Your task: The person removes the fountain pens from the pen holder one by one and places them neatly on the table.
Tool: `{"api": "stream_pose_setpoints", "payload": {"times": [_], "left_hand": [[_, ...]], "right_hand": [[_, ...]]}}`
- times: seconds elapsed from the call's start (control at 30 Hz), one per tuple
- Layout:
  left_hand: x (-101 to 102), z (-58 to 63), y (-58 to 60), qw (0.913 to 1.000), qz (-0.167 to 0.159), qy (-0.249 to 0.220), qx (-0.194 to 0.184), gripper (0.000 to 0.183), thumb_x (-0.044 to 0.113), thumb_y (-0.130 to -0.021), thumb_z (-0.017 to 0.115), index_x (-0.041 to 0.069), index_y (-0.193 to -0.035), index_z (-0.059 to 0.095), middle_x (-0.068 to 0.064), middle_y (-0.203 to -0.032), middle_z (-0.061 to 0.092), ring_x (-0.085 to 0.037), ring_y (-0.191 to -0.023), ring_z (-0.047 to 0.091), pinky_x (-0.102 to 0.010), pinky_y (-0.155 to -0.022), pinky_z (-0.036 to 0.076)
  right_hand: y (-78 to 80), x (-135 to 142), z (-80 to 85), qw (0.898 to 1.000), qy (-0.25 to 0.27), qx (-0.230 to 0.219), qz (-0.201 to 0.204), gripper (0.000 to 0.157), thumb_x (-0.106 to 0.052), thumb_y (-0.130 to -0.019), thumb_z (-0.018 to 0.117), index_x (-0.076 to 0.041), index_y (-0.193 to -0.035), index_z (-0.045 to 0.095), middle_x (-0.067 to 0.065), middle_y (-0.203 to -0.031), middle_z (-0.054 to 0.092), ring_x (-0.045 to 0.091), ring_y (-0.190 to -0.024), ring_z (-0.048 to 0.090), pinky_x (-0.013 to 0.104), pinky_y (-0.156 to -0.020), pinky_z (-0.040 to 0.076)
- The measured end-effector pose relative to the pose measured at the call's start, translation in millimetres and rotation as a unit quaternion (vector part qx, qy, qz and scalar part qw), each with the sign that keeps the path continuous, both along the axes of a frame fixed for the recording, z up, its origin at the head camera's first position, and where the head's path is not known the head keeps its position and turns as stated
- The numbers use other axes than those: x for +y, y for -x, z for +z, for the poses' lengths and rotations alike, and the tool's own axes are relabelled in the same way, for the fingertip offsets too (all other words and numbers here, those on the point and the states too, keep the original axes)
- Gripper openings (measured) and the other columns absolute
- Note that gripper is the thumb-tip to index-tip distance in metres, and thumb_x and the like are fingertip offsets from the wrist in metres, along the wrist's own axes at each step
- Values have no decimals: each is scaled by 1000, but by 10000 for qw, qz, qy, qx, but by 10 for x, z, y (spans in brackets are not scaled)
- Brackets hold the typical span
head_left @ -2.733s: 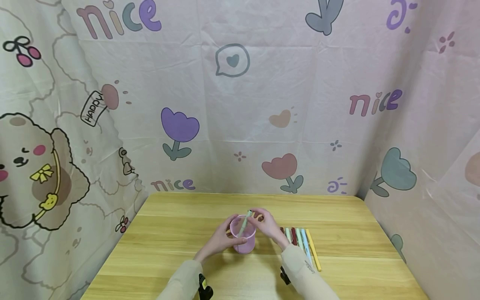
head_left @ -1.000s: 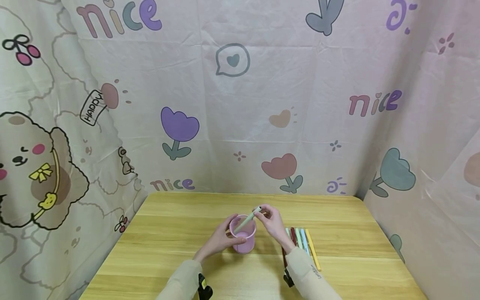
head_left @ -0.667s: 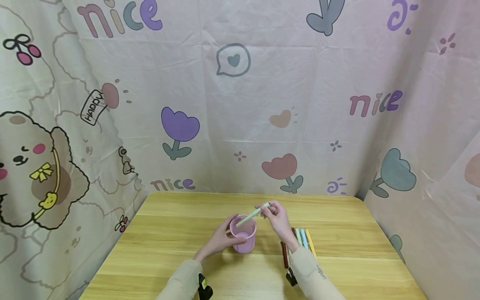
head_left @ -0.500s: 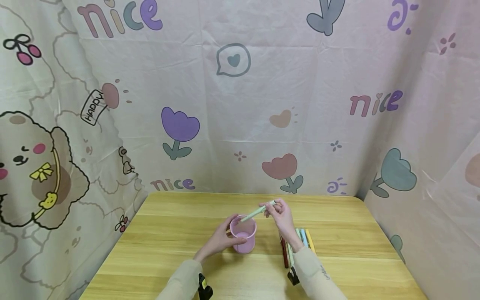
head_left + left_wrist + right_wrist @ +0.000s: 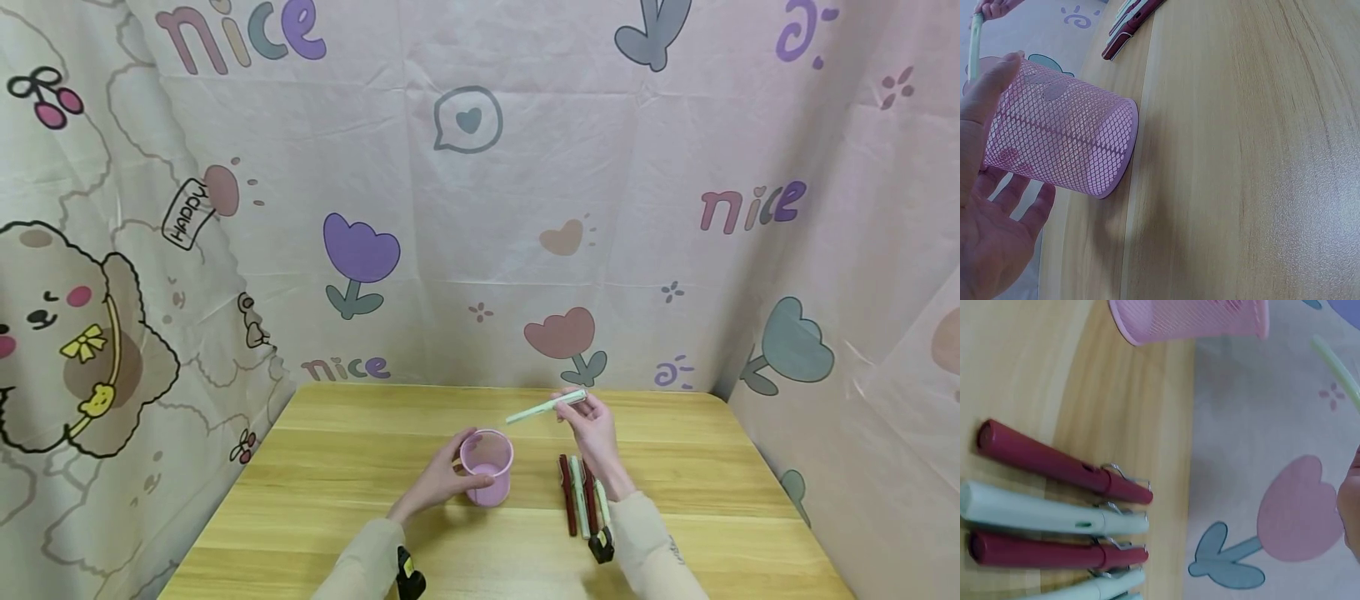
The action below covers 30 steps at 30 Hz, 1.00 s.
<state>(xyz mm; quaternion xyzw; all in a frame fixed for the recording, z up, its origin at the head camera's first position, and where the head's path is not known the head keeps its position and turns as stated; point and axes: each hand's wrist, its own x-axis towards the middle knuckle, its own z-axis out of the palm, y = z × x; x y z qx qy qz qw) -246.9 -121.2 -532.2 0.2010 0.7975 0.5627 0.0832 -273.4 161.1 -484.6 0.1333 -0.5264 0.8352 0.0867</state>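
Note:
A pink mesh pen holder (image 5: 489, 492) stands on the table, and nothing shows inside it. My left hand (image 5: 437, 482) grips its side, thumb at the front and fingers behind; the left wrist view shows the mesh wall (image 5: 1060, 125) between them. Up and to the right of the holder, my right hand (image 5: 594, 429) pinches a pale green pen (image 5: 543, 407) near its clip end, its other end pointing left and down. In the right wrist view that pen (image 5: 1338, 369) shows at the right edge, and only part of the hand (image 5: 1350, 509) is seen.
Below my right hand lies a row of pens, dark red (image 5: 567, 496) and pale green (image 5: 580, 497) alternating. My right sleeve (image 5: 648, 542) covers part of the row. A printed cloth (image 5: 480, 208) hangs behind the wooden table (image 5: 337, 467).
My right hand has drawn the pale green pen up out of the holder and moved it right, tilting it flatter. My left hand has stayed on the holder.

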Motion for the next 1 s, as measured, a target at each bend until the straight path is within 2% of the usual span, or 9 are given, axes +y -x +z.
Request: {"api": "stream_pose_setpoints", "payload": {"times": [0.17,0.4,0.57,0.77,1.0], "left_hand": [[-2,5,-4,10000,-1,-68,-57,100,26,-83,84,0,-158,24,-27,-157,37,-50,-140,43,-56,-113,46],[-6,0,-3,9999,-2,-108,-39,98,22,-82,84,1,-158,25,-27,-157,37,-50,-139,44,-57,-112,46],[-1,16,-8,9999,-32,-150,-67,98,21,-83,84,-1,-157,24,-28,-157,36,-51,-139,43,-57,-112,46],[3,7,0,9999,-51,-120,-44,98,21,-83,84,-1,-157,24,-28,-157,36,-52,-140,42,-58,-112,46],[-3,-7,11,9999,-22,-161,-42,98,20,-83,84,-1,-157,24,-29,-156,36,-52,-138,43,-57,-111,47]], "right_hand": [[-21,161,30,9998,149,-83,-139,37,14,-95,55,-17,-104,73,-2,-95,79,6,-79,70,16,-68,58],[-48,395,16,9989,77,-36,-457,31,7,-99,54,-16,-104,73,1,-93,79,6,-72,66,15,-64,56],[-83,566,-27,9975,-232,-31,-674,25,2,-100,55,-17,-107,70,-2,-88,79,5,-71,66,15,-63,56],[-141,807,-124,9937,-574,-38,-963,27,1,-100,55,-18,-111,69,-2,-85,78,4,-71,67,15,-61,56],[-248,1088,-228,9906,-994,-282,-901,29,0,-101,55,-21,-116,69,-3,-86,76,2,-71,62,14,-60,53]]}}
